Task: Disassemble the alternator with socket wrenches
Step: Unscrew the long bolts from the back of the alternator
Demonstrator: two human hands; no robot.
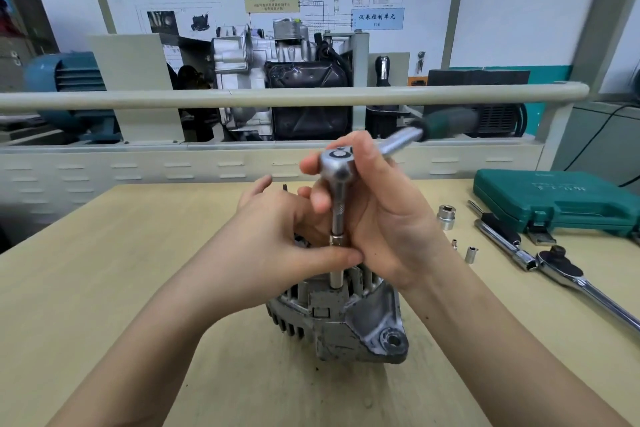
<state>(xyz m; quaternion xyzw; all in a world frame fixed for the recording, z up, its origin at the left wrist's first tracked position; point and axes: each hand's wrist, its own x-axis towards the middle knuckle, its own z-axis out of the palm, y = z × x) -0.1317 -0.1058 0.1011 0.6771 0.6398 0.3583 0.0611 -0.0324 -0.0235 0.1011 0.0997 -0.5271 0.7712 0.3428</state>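
Observation:
A grey metal alternator [341, 326] stands on the wooden table [104, 270] in front of me. A ratchet wrench [337, 163] with a green-black handle stands upright on it, its extension bar and socket [336, 279] reaching down into the alternator's top. My right hand [384, 218] wraps the ratchet head and the extension bar. My left hand [277, 232] pinches the lower end of the extension just above the socket. The bolt under the socket is hidden.
To the right lie a large socket [446, 217], two small sockets [471, 254], an extension bar [502, 248] and a second, bigger ratchet [585, 284]. A closed green tool case [561, 199] sits at the far right. A rail and engine display stand behind the table.

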